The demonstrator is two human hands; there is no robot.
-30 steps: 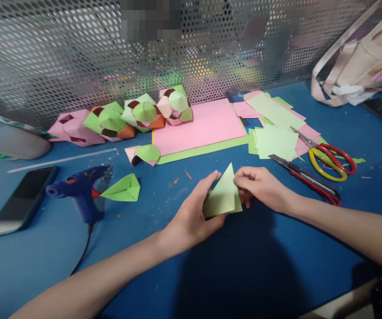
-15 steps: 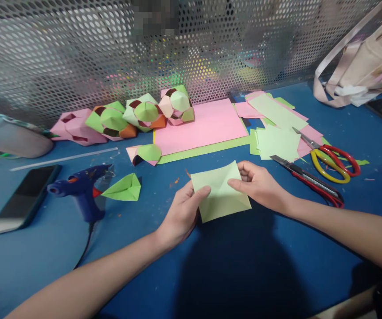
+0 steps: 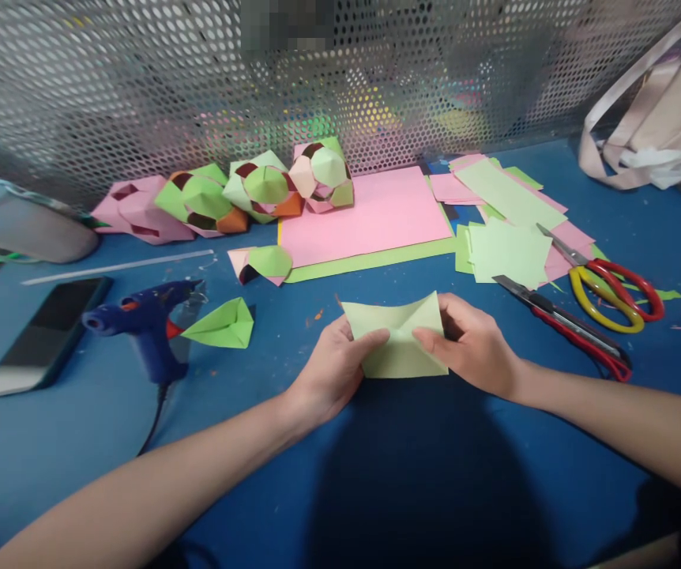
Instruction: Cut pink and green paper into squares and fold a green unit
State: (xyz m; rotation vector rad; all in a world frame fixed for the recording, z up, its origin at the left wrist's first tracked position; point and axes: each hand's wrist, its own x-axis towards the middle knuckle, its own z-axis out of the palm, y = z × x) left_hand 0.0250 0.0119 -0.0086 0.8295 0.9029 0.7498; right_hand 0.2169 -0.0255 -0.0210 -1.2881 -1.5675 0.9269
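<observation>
A pale green square of paper (image 3: 404, 357) with creases across it is held up over the blue table. My left hand (image 3: 337, 359) grips its left side, thumb on the front and fingers behind. On the right side my right hand (image 3: 474, 344) pinches it the same way, its fingertips hidden behind the sheet. The paper bows inward at its top edge, between the two thumbs. To the left lies a folded bright green paper piece (image 3: 225, 325), beside the nozzle of a blue glue gun (image 3: 151, 324).
Several folded paper balls (image 3: 204, 201) line the mesh panel (image 3: 168, 95). Behind my hands are pink sheets (image 3: 370, 217) and a pale green paper stack (image 3: 509, 253). Scissors (image 3: 607, 296) and a box cutter (image 3: 566, 324) lie right; a phone (image 3: 47, 332) and glue stick (image 3: 118, 267) lie left.
The paper was folded to a triangle, then opened out into a square. My right hand moved from the fold's edge to the right side. Now the sheet bends inward between both thumbs.
</observation>
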